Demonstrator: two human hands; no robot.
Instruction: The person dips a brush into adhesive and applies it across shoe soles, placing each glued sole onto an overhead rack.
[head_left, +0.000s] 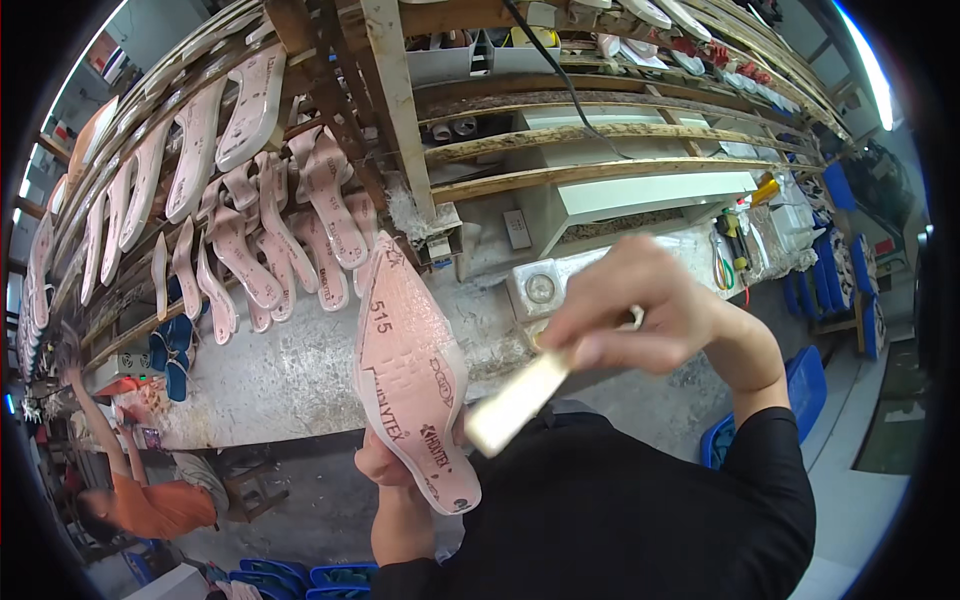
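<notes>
My left hand (pixel 380 462) grips a pink printed insole (pixel 410 360) from beneath, near its narrower lower end. The insole stands tilted up, with its pointed tip towards the bench, and hides part of the hand's fingers. In my right hand (pixel 640 310) is a pale, flat-headed brush (pixel 515 405), blurred by motion. Its head points down and left, beside the insole's right edge; whether the two touch I cannot tell. Behind the right hand, a white square container (pixel 538 288) with a round opening sits on the bench, partly covered by the hand.
Many pink insoles (pixel 235 258) lean on slatted wooden racks (pixel 600 148) above the worn bench (pixel 290 375). Scissors (pixel 722 268) lie at the bench's right end. Blue crates (pixel 806 385) stand on the right. At the far left works a person in an orange top (pixel 165 508).
</notes>
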